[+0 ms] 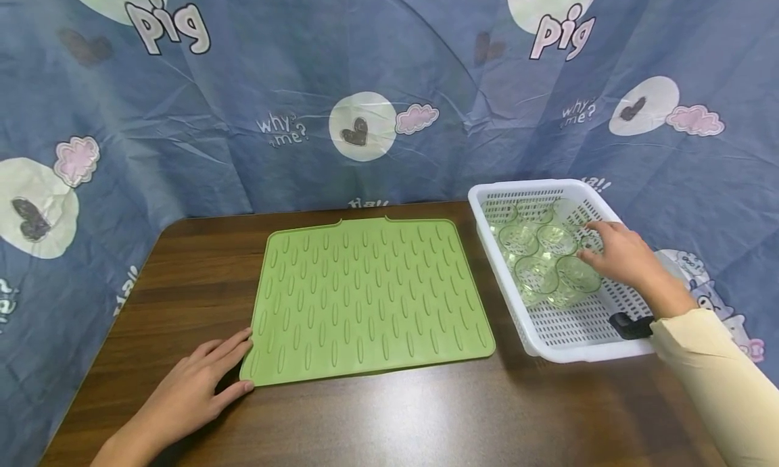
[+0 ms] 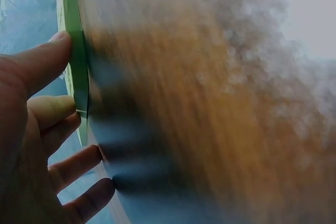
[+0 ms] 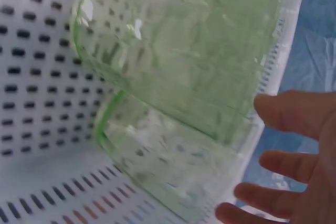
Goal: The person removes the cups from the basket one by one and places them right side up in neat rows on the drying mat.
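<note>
A green ridged mat [image 1: 371, 295] lies flat on the table. At its near left corner rests my left hand [image 1: 191, 382]; the fingers are fairly straight and touch the mat's edge, also seen in the left wrist view. To the right stands a white slotted plastic basket [image 1: 584, 354] holding several clear green-tinted drinking glasses [image 1: 578, 275]. Over the basket's right part hovers my right hand [image 1: 622, 256], thumb and fingers spread beside the nearest right glass. In the right wrist view a gap shows between the fingers and the glass [image 3: 199, 66], and nothing is held.
The dark brown wooden table [image 1: 389, 420] carries the mat and basket. Behind it hangs a blue printed cloth [image 1: 292, 82], which also shows past the basket's right side. A black strap [image 1: 631, 326] is on the right wrist, below a pale yellow sleeve [image 1: 718, 379].
</note>
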Tool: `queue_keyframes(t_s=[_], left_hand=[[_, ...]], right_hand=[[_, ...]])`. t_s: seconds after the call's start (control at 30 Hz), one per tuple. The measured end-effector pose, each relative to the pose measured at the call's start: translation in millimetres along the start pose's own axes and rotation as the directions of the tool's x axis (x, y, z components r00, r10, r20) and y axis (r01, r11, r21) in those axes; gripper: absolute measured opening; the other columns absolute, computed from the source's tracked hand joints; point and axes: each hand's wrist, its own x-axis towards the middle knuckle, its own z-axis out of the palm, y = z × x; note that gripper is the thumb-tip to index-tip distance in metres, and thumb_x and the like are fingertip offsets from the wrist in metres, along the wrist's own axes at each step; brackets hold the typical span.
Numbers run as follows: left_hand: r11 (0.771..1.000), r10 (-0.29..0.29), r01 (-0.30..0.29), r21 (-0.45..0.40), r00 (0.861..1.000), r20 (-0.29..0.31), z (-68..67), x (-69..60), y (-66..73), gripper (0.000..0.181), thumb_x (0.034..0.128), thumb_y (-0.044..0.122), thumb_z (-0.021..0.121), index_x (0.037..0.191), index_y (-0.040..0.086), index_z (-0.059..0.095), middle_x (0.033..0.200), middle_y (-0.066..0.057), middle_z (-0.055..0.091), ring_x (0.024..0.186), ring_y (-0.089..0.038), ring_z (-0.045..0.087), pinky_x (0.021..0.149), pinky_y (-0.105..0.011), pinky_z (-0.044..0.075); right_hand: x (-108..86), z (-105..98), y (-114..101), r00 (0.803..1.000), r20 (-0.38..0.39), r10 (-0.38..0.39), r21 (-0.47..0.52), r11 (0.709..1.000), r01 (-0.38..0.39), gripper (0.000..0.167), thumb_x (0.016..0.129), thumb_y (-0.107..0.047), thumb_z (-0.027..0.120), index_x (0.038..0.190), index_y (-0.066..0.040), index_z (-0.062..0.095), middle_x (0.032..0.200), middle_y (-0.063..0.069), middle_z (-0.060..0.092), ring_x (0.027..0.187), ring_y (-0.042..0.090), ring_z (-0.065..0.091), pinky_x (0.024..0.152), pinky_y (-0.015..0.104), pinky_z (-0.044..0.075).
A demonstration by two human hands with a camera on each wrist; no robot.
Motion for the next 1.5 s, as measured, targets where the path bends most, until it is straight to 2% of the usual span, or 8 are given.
queue_keyframes(t_s=[0.07,0.13,0.27,0.37,0.63,0.9,1.2,1.5], left_hand=[[1.000,0.004,-0.004,0.001,1.000,-0.006,0.0,0.8,0.6,0.066,0.0882,0.046,0.072,0.140,0.008,0.057,0.151,-0.008,0.050,0.121,-0.033,0.056,0.084,-0.057,0.050],[1.000,0.007,-0.007,0.001,1.000,-0.008,0.3,1.4,0.6,0.066,0.0882,0.046,0.072,0.140,0.008,0.057,0.151,-0.007,0.050,0.121,-0.033,0.056,0.083,-0.057,0.050],[1.000,0.013,-0.013,-0.002,1.000,-0.014,0.4,1.7,-0.5,0.066,0.0882,0.046,0.071,0.140,0.009,0.057,0.151,-0.007,0.050,0.120,-0.032,0.056,0.082,-0.057,0.051],[1.000,0.020,-0.020,-0.001,1.000,-0.022,0.4,1.6,-1.7,0.066,0.0877,0.046,0.072,0.140,0.009,0.058,0.150,-0.006,0.051,0.119,-0.032,0.057,0.082,-0.057,0.051],[1.000,0.019,-0.019,-0.014,1.000,0.006,3.3,3.2,-3.3,0.066,0.0882,0.048,0.071,0.139,0.009,0.058,0.151,-0.008,0.050,0.120,-0.033,0.057,0.083,-0.057,0.051],[1.000,0.009,-0.009,-0.020,1.000,0.009,6.7,3.3,-4.9,0.067,0.0877,0.049,0.071,0.141,0.010,0.057,0.152,-0.007,0.049,0.120,-0.032,0.056,0.083,-0.056,0.051],[1.000,0.023,-0.023,-0.011,1.000,-0.020,6.8,4.0,-6.4,0.066,0.0869,0.047,0.073,0.139,0.008,0.058,0.150,-0.008,0.052,0.119,-0.031,0.056,0.087,-0.055,0.050],[1.000,0.009,-0.009,-0.026,1.000,0.000,7.1,4.9,-7.1,0.067,0.0874,0.048,0.071,0.140,0.009,0.057,0.151,-0.008,0.051,0.119,-0.031,0.056,0.087,-0.055,0.050]], right_hand=[[-2.4,-4,0,0.999,0.040,0.015,-0.020,1.000,-0.015,0.067,0.092,-0.025,0.063,0.142,0.011,0.038,0.136,0.044,0.040,0.120,0.065,0.041,0.099,0.074,0.035],[-3.9,-8,2,0.995,0.094,-0.016,-0.001,1.000,0.017,0.071,0.090,-0.022,0.065,0.143,0.014,0.035,0.138,0.045,0.038,0.123,0.064,0.038,0.103,0.073,0.033],[-5.9,-13,12,0.971,0.223,-0.092,0.112,0.991,0.068,0.081,0.085,-0.012,0.072,0.147,0.015,0.027,0.145,0.045,0.029,0.133,0.062,0.029,0.108,0.072,0.025],[-7.1,-13,18,0.959,0.260,-0.113,0.192,0.979,0.063,0.088,0.082,-0.009,0.074,0.151,0.010,0.023,0.150,0.043,0.023,0.135,0.063,0.024,0.108,0.074,0.022],[-5.4,-2,27,0.974,0.209,-0.091,0.301,0.953,0.024,0.078,0.091,-0.011,0.063,0.153,0.009,0.021,0.155,0.040,0.021,0.135,0.062,0.028,0.107,0.074,0.024],[-2.0,2,31,0.976,0.212,-0.052,0.440,0.897,-0.048,0.078,0.096,-0.008,0.058,0.154,0.012,0.010,0.156,0.040,0.019,0.141,0.061,0.021,0.112,0.070,0.023],[5.4,7,27,0.981,0.191,0.038,0.440,0.890,-0.120,0.082,0.098,-0.024,0.062,0.153,0.013,0.014,0.156,0.039,0.021,0.142,0.058,0.024,0.114,0.066,0.025],[6.5,16,22,0.966,0.249,0.065,0.460,0.870,-0.177,0.097,0.094,-0.031,0.067,0.155,0.011,0.005,0.155,0.043,0.018,0.141,0.060,0.023,0.113,0.068,0.027]])
